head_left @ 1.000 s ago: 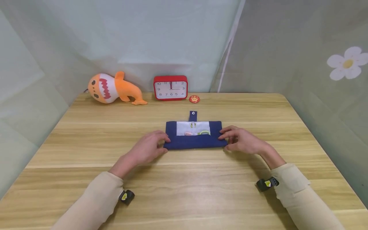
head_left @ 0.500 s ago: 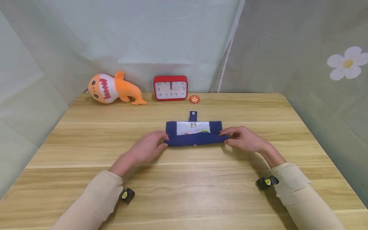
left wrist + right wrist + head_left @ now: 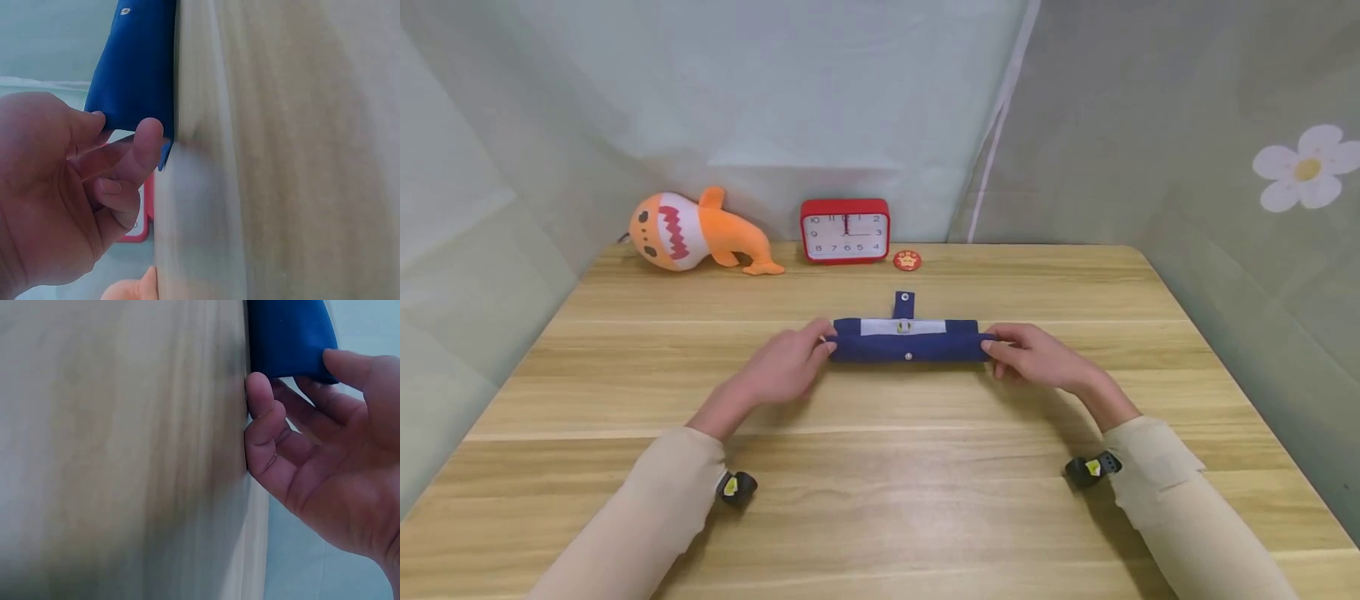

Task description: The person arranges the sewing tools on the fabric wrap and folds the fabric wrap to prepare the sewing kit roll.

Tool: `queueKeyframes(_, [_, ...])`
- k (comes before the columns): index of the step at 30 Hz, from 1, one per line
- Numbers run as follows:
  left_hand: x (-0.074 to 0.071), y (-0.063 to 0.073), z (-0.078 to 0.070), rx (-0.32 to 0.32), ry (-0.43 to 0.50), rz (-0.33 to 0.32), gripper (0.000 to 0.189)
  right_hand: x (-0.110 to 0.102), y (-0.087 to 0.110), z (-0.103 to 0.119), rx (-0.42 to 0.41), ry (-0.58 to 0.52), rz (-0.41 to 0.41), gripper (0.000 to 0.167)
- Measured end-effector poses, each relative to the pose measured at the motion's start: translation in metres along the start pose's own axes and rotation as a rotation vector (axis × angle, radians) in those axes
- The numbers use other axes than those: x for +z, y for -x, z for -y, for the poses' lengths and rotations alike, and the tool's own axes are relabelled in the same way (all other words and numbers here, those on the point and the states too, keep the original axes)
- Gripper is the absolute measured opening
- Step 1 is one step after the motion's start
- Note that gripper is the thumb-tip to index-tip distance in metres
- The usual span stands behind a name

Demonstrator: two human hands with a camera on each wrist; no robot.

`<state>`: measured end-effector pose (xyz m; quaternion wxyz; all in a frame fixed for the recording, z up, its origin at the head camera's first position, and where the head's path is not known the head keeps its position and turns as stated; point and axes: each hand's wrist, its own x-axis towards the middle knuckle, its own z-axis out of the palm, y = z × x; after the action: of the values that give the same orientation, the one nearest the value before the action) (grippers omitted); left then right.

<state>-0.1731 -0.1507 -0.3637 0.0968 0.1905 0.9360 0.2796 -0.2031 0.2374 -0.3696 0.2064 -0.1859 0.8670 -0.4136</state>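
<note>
A navy fabric roll-up pouch (image 3: 868, 348) lies across the middle of the table, its near part folded over towards the back. Only a thin band of pale lining (image 3: 880, 327) shows behind the fold. A metal snap (image 3: 908, 357) sits on the side facing me, and a short strap (image 3: 904, 307) with another snap sticks out at the back. My left hand (image 3: 781, 367) pinches the fold's left end between thumb and fingers; in the left wrist view the thumb presses the pouch's corner (image 3: 134, 75). At the right end, my right hand (image 3: 1037, 358) pinches the fold likewise.
Along the back stand an orange plush shark (image 3: 700, 233) and a red-framed clock (image 3: 846, 232), with a round red badge (image 3: 907, 261) beside the clock. Hanging cloth (image 3: 760, 100) encloses the wooden table (image 3: 880, 500) behind and at the sides.
Both hands have lifted the pouch's near edge and carried it towards the back. The fold now covers the pink and green items and most of the lining, and the front snap has come into view.
</note>
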Motion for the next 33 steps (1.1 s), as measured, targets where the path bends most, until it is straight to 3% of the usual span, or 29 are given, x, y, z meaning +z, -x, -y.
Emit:
queueKeyframes(12, [0.002,-0.023,0.006,-0.111,0.1,-0.04,0.025,0.001,-0.02,0.005,0.105,-0.073,-0.066,0.035])
queueKeyframes(26, [0.007,-0.047,0.002,-0.313,0.203,-0.046,0.031,0.005,-0.045,0.012,0.262,-0.156,-0.14,0.037])
queueKeyframes(33, [0.009,-0.05,0.005,-0.342,0.221,-0.07,0.028,0.009,-0.047,0.011,0.303,-0.216,-0.166,0.034])
